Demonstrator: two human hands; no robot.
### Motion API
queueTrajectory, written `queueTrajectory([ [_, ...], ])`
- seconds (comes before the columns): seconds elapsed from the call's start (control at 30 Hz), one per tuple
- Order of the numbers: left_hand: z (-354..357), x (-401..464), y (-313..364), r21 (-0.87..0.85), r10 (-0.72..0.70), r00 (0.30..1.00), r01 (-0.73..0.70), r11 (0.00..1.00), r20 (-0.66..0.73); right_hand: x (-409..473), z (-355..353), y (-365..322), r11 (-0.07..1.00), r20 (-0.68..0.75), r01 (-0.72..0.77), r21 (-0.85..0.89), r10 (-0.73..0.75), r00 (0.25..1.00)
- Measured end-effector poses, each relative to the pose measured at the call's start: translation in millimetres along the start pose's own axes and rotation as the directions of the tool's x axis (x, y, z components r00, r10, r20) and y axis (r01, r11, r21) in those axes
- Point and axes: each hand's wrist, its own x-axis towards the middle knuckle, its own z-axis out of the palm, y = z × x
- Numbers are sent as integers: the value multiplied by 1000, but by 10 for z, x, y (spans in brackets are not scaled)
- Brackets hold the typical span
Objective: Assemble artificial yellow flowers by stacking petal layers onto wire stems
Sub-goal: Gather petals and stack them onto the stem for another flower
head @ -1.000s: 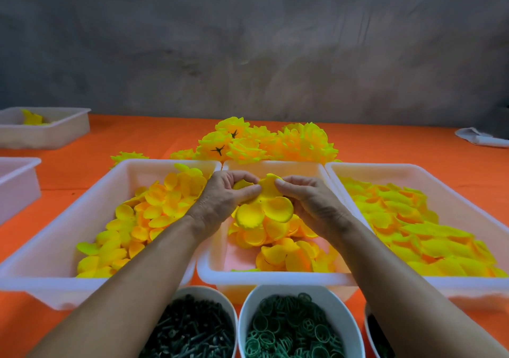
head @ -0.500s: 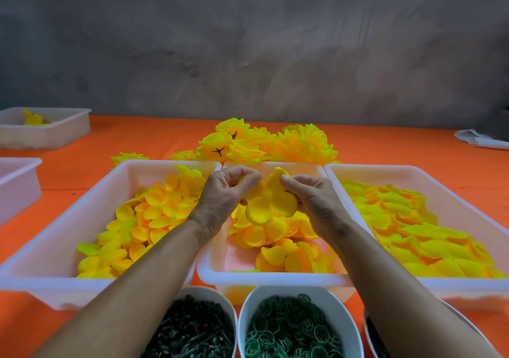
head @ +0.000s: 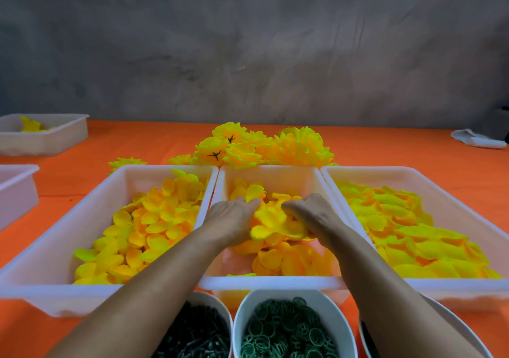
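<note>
Petal layer gripped between both hands, low over middle tray.

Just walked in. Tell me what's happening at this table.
A person is making artificial yellow flowers. Both hands, the left hand and the right hand, are down in the middle tray, gripping a petal layer between them. White trays of yellow petals sit on either side, finished flowers lie behind on the orange table, and bowls of green rings and dark stems stand nearest.
</note>
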Motion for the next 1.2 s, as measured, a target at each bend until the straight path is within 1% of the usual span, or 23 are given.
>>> queueTrajectory([
  [0.07, -4, -3, 22, 3, -13, 1000, 13, 1000, -5, 2, 18, 38, 970, 70, -18, -242, 36, 997],
  [0.13, -16, -7, 38, -24, -36, 999, 35, 999, -27, -10, 36, 57, 918, 84, -13, -397, 50, 995],
  [0.17, -20, -6, 39, -40, -42, 998, 40, 998, -43, -9, 37, 64, 903, 75, -4, -430, 40, 996],
  [0.23, -27, -3, 29, -77, -49, 997, 43, 996, -67, -25, 31, 45, 886, 21, 43, -462, -38, 999],
  [0.33, -49, -13, 21, -144, -58, 995, 46, 988, -81, -44, 43, -4, 855, -57, 193, -481, -250, 967],
  [0.4, -72, -27, 23, -207, -62, 994, 41, 977, -93, -65, 67, -31, 857, -41, 284, -431, -333, 942],
  [0.5, -111, -53, -2, -380, -82, 988, 26, 925, -134, -73, 106, -44, 879, 84, 388, -278, -380, 921],
  [0.57, -132, -65, -32, -542, -99, 982, -4, 840, -160, -79, 109, -43, 901, 138, 411, -138, -393, 909],
  [0.63, -148, -86, -54, -691, -117, 976, -42, 722, -181, -93, 91, -50, 908, 152, 419, -20, -411, 899],
  [0.73, -165, -119, -63, -797, -135, 958, -129, 590, -255, -129, 79, -64, 876, 180, 473, 100, -483, 857],
  [0.83, -190, -132, -63, -874, -175, 945, -170, 454, -275, -155, 89, -88, 842, 169, 525, 127, -539, 825],
  [0.87, -194, -132, -69, -896, -194, 944, -169, 411, -268, -155, 94, -91, 831, 155, 544, 116, -556, 816],
  [0.9, -193, -132, -76, -906, -211, 941, -167, 390, -264, -155, 97, -93, 824, 150, 560, 92, -567, 810],
  [0.97, -179, -135, -81, -897, -223, 933, -174, 406, -281, -150, 103, -93, 820, 174, 571, 32, -568, 805],
  [1.03, -169, -136, -87, -895, -260, 913, -193, 402, -313, -146, 109, -90, 822, 195, 569, 18, -562, 804],
  [1.07, -167, -131, -96, -902, -295, 898, -202, 382, -326, -143, 113, -95, 821, 178, 570, 35, -567, 804],
  [1.1, -166, -125, -105, -912, -331, 884, -209, 354, -331, -139, 114, -101, 818, 133, 572, 63, -575, 808],
  [1.2, -192, -125, -102, -943, -381, 874, -214, 255, -301, -97, 80, -102, 812, -144, 572, 119, -555, 819],
])
